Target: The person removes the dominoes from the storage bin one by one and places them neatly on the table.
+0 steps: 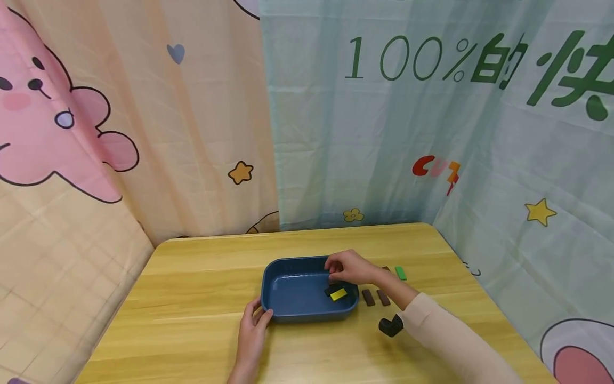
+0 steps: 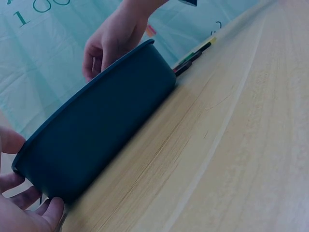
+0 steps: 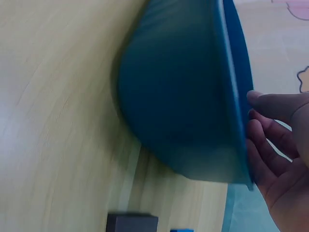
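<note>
A dark blue rectangular tray (image 1: pixel 307 318) stands on the table. My left hand (image 1: pixel 252 325) grips its near left corner from outside, thumb at the front and fingers at the side; the left wrist view shows the fingertips against the tray wall (image 2: pixel 101 125). My right hand (image 1: pixel 352 268) reaches over the far right part of the tray, fingers bent downward. In the right wrist view, the rim hides what the right fingertips (image 3: pixel 256 96) touch. Below that hand, a yellow block (image 1: pixel 338 294) lies on a black block (image 1: pixel 329 290) inside the tray.
Right of the tray lie a brown block (image 1: pixel 368 297), a second brown block (image 1: pixel 383 297) and a green block (image 1: pixel 400 273). Another brown block (image 1: pixel 386 268) is partly behind the right arm. A black device (image 1: pixel 390 325) is at the right wrist. Printed curtains (image 1: pixel 206 133) stand behind the table.
</note>
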The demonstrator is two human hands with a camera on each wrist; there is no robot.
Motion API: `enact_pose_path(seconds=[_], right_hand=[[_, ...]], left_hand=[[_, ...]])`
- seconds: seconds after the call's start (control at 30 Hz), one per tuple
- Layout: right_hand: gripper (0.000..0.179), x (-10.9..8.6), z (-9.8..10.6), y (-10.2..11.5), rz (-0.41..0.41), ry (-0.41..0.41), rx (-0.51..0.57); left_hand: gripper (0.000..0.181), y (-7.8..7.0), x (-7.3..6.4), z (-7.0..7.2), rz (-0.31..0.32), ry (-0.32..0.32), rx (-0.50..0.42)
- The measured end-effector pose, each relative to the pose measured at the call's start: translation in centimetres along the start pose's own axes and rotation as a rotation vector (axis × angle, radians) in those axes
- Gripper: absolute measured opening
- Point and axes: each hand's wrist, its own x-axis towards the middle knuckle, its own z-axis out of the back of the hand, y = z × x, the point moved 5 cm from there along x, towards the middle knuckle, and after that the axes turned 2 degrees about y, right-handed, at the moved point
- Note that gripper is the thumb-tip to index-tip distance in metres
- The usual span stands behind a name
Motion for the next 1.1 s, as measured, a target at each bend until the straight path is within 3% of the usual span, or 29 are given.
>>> enact_pose_path(seconds=[0.2,0.43,0.53,0.77,1.1], right_hand=[[0.018,1.2,-1.5,0.2,-0.011,0.120,-0.083],[0.018,2.2,-3.1,0.7,-0.026,0.289,-0.263],[0.018,2.3,-3.7,0.6,-0.018,0.326,-0.316],[0.015,2.5,-3.7,0.8,0.052,0.296,-0.313],[0.009,2.1,-3.9,0.4,0.064,0.250,-0.289]], left_hand=[[0.045,-0.3,-0.1,-0.1,-0.020,-0.004,-0.016],[0.046,-0.4,-0.2,0.0,-0.013,-0.003,-0.021],[0.047,-0.3,-0.2,0.0,-0.008,0.000,-0.023],[0.045,-0.2,-0.1,0.1,-0.009,-0.017,-0.006],[0.045,-0.1,-0.1,-0.1,-0.030,-0.009,-0.030]])
